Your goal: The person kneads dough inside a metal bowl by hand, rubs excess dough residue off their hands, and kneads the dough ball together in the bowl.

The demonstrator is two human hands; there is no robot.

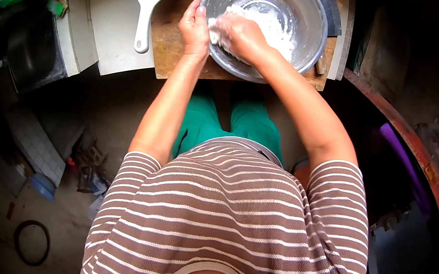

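Observation:
A round metal bowl (318,25) stands on a wooden board at the top of the view, tilted slightly toward me. Inside it lies a white, flour-like mass (272,24), and white smears coat the inner wall. My left hand (194,30) grips the bowl's left rim, thumb on top. My right hand (242,36) reaches into the bowl at the left, in contact with the white stuff. Motion smears its fingers, and white clumps cling around them.
Left of the bowl, a white long-handled pan or scoop (144,20) lies on a pale surface. Under the bowl is the wooden board (171,51). A dark flat object (330,9) and a wooden handle (321,64) sit at its right. A black ring (31,243) lies on the floor.

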